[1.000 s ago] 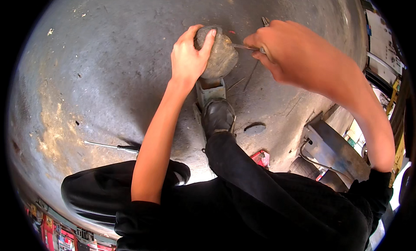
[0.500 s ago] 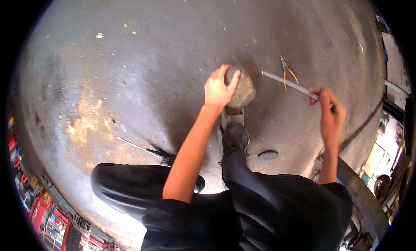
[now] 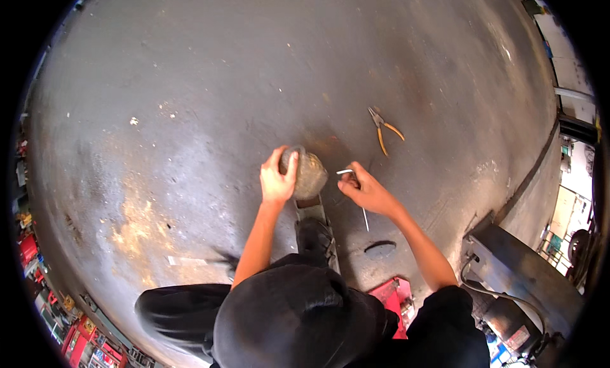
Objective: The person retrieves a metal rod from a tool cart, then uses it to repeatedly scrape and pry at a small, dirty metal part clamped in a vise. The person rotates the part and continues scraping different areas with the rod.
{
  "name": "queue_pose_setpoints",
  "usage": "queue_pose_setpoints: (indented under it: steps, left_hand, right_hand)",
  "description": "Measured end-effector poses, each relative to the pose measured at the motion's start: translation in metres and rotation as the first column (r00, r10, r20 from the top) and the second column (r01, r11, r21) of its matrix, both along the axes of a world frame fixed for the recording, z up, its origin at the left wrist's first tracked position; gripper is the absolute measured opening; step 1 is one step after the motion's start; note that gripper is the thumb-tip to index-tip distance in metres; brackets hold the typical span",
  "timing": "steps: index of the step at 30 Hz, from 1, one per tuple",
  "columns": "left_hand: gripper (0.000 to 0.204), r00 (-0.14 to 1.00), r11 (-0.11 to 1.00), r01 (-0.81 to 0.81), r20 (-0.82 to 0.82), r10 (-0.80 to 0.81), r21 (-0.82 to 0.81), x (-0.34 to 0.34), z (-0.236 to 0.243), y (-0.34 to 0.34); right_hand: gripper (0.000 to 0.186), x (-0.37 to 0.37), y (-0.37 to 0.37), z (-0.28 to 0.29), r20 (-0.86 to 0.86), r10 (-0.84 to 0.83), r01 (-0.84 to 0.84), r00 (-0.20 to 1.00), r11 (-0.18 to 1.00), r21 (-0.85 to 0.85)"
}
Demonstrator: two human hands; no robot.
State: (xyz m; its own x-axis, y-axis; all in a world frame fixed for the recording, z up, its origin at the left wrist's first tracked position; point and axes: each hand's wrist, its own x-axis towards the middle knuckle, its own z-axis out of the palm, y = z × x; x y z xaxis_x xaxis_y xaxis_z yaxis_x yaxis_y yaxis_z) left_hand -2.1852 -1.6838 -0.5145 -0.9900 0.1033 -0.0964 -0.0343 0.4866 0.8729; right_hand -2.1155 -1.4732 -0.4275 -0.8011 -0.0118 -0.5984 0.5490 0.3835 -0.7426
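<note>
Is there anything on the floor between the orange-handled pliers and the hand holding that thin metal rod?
No. In the head view, only bare grey floor lies between the pliers and the right hand gripping the rod.

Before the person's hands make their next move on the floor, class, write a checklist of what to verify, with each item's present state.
1. Left hand gripping the round grey stone: ok, its fingers wrap over the stone's left side.
2. Stone resting on the concrete floor: ok.
3. Right hand holding the thin metal rod: ok, the bent end shows beside the stone.
4. Rod tip touching the stone: cannot tell, a small gap seems to show.
5. Orange-handled pliers out of the way: ok, they lie apart, beyond the right hand.
6. Shoe clear of the stone: cannot tell, it sits just below.
</note>
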Motion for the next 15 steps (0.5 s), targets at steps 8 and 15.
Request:
queue_pose_setpoints:
  steps: [8,15]
  left_hand:
    - [0.029,1.0,0.998,-0.011,0.027,0.009,0.059,0.001,0.003,0.007]
    - [0.031,0.999,0.998,-0.039,0.007,0.039,0.049,0.001,-0.001,0.006]
  right_hand:
    - [0.023,-0.023,-0.012,-0.02,-0.28,0.135,-0.129,0.95,0.991,0.038]
    - [0.014,-0.031,-0.017,-0.027,-0.327,0.308,-0.236,0.894,0.941,0.241]
